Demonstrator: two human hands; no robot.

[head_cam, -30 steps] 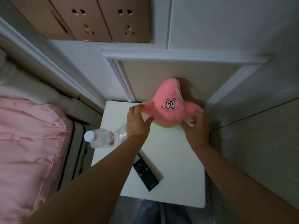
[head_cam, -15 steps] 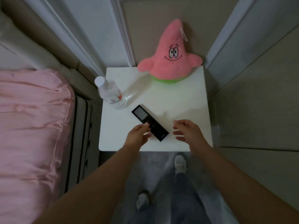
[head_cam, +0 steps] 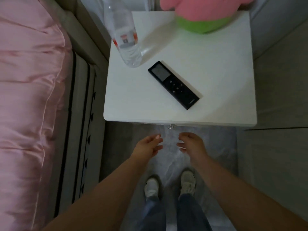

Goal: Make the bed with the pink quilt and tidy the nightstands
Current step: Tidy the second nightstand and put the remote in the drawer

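Note:
A white nightstand stands in front of me. On it a black remote lies at a slant near the middle. A clear water bottle stands at its left side. A pink plush star with a green base sits at the back, partly cut off by the top edge. The pink quilt covers the bed on the left. My left hand and my right hand hang below the nightstand's front edge, both empty with fingers loosely apart.
A small metal drawer pull hangs at the nightstand's front edge. The mattress side and beige bed frame run between quilt and nightstand. My feet in light shoes stand on grey floor. A wall panel is on the right.
Both hands let go of the plush star, then pulled back off the nightstand top to below its front edge. The view has tilted down toward the floor.

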